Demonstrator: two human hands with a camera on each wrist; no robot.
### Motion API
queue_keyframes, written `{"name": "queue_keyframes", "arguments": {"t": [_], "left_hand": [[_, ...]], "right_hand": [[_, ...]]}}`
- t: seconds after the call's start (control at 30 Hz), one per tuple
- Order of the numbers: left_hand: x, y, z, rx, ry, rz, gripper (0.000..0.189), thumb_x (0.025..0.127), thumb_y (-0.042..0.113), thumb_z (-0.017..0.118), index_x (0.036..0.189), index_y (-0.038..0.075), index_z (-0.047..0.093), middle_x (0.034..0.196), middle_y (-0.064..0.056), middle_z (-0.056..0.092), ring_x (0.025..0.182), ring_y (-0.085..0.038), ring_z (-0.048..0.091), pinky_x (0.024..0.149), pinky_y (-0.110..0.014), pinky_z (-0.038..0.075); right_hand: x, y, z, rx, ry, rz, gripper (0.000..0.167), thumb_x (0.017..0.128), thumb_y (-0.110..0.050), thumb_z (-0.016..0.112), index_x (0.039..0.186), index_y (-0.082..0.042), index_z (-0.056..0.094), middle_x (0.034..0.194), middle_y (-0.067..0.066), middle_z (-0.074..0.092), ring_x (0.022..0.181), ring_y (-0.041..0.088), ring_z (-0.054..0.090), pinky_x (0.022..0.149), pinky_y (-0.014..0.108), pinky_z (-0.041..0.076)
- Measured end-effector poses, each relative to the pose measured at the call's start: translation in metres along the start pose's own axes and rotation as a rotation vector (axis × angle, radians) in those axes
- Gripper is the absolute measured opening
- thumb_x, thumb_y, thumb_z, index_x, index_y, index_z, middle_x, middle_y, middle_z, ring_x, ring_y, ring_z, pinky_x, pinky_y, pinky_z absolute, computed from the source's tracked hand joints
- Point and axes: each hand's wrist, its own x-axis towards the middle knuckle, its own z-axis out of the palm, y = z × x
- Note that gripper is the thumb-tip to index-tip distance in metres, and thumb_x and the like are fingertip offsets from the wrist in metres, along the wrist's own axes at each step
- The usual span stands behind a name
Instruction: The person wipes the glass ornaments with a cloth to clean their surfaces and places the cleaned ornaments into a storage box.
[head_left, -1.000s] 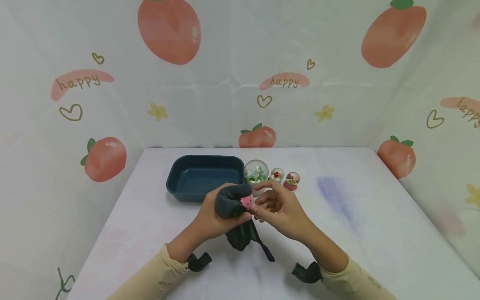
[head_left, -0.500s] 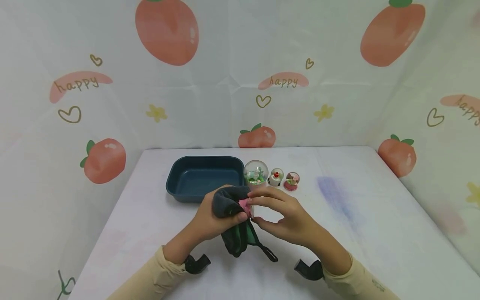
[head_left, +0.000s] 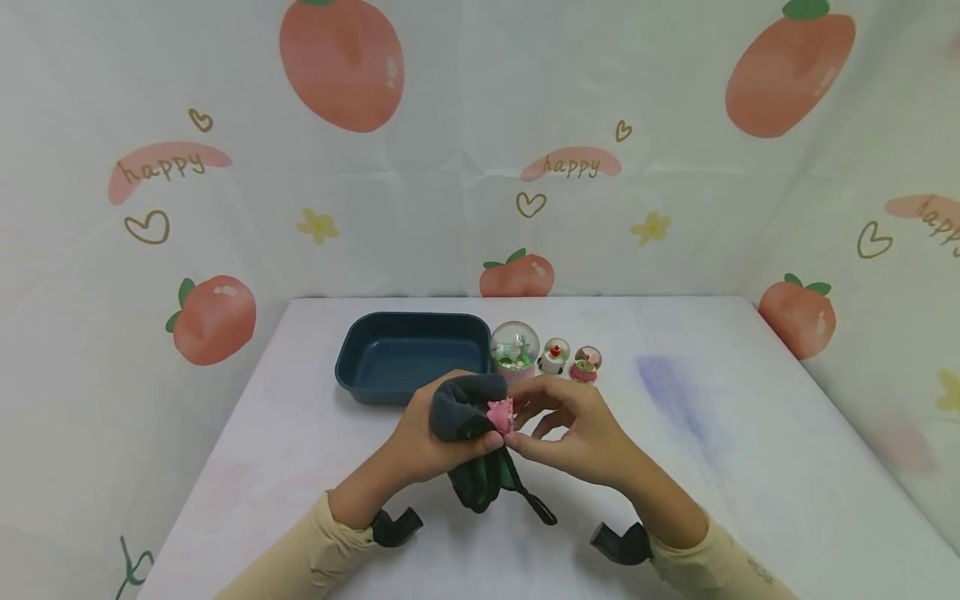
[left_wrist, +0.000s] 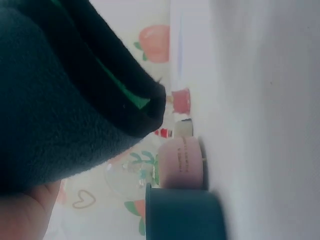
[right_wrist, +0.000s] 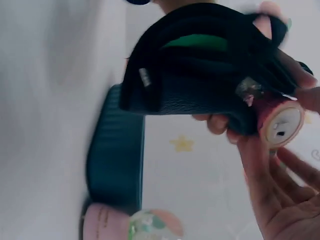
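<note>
- Cloth (head_left: 452, 419), lower centre, is gripped by the left hand (head_left: 422, 440), fingers curled — best held snug.
- Ornament (head_left: 500, 415) is pinched by the right hand (head_left: 579, 427) — best turned gently.

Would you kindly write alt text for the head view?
A left hand grips a dark cloth item; the right hand holds a pink object against it. Beyond, a blue tray and three snow globes stand on a white table.
</note>
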Motion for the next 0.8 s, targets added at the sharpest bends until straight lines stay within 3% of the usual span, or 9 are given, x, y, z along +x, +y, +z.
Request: {"name": "queue_keyframes", "arguments": {"t": [0.13, 0.23, 0.4, 0.5, 0.57, 0.73, 0.8], "left_hand": [[0.0003, 0.0003, -0.0013, -0.018, 0.027, -0.020, 0.057, 0.082, 0.036, 0.094, 0.129, 0.019, 0.068, 0.117, 0.004, 0.073, 0.105, -0.015, 0.069, 0.090, -0.038, 0.059], [0.0004, 0.0003, -0.0026, -0.032, 0.031, -0.030, 0.057, 0.083, 0.040, 0.093, 0.129, 0.019, 0.068, 0.116, 0.003, 0.073, 0.103, -0.015, 0.069, 0.089, -0.038, 0.059], [-0.0004, -0.0010, -0.0019, -0.048, 0.020, -0.033, 0.057, 0.084, 0.043, 0.092, 0.129, 0.018, 0.067, 0.115, 0.003, 0.073, 0.103, -0.016, 0.070, 0.088, -0.037, 0.059], [-0.0011, -0.0014, -0.0012, -0.057, 0.022, -0.019, 0.058, 0.085, 0.049, 0.089, 0.128, 0.018, 0.068, 0.114, 0.002, 0.073, 0.101, -0.015, 0.070, 0.088, -0.037, 0.059], [-0.0013, -0.0007, -0.0010, -0.047, 0.022, -0.003, 0.060, 0.084, 0.055, 0.087, 0.128, 0.018, 0.068, 0.114, 0.002, 0.073, 0.101, -0.015, 0.069, 0.088, -0.036, 0.059], [-0.0018, 0.0023, 0.0019, -0.010, -0.003, 0.002, 0.059, 0.081, 0.036, 0.095, 0.130, 0.019, 0.067, 0.118, 0.004, 0.073, 0.105, -0.013, 0.069, 0.092, -0.037, 0.059], [-0.0020, 0.0025, 0.0028, -0.003, -0.009, 0.001, 0.061, 0.078, 0.028, 0.096, 0.131, 0.019, 0.066, 0.119, 0.004, 0.072, 0.105, -0.013, 0.069, 0.092, -0.038, 0.059]], "right_hand": [[0.0013, 0.0021, 0.0004, -0.104, -0.001, -0.181, 0.065, 0.075, 0.000, 0.093, 0.134, -0.009, 0.066, 0.130, 0.010, 0.069, 0.115, 0.019, 0.069, 0.081, 0.032, 0.064], [0.0036, 0.0021, 0.0012, -0.160, 0.017, -0.315, 0.065, 0.073, 0.004, 0.091, 0.132, -0.006, 0.067, 0.132, 0.015, 0.066, 0.123, 0.023, 0.064, 0.086, 0.032, 0.062], [0.0052, 0.0003, 0.0036, -0.168, 0.052, -0.361, 0.061, 0.072, 0.006, 0.091, 0.127, -0.004, 0.069, 0.125, 0.015, 0.068, 0.119, 0.023, 0.065, 0.082, 0.030, 0.063], [0.0041, 0.0004, 0.0047, -0.146, 0.064, -0.334, 0.059, 0.072, 0.005, 0.092, 0.126, -0.003, 0.069, 0.122, 0.014, 0.071, 0.113, 0.023, 0.067, 0.077, 0.029, 0.064], [0.0026, 0.0006, 0.0054, -0.097, 0.064, -0.266, 0.057, 0.075, 0.005, 0.091, 0.127, -0.003, 0.069, 0.118, 0.014, 0.073, 0.107, 0.021, 0.071, 0.073, 0.028, 0.065], [-0.0006, -0.0023, 0.0067, 0.025, 0.077, -0.016, 0.049, 0.085, 0.003, 0.085, 0.129, -0.007, 0.066, 0.102, 0.010, 0.077, 0.086, 0.014, 0.076, 0.064, 0.031, 0.064], [-0.0010, -0.0039, 0.0070, 0.039, 0.088, 0.039, 0.047, 0.087, 0.002, 0.083, 0.130, -0.009, 0.066, 0.100, 0.010, 0.078, 0.083, 0.013, 0.076, 0.063, 0.033, 0.064]]}}
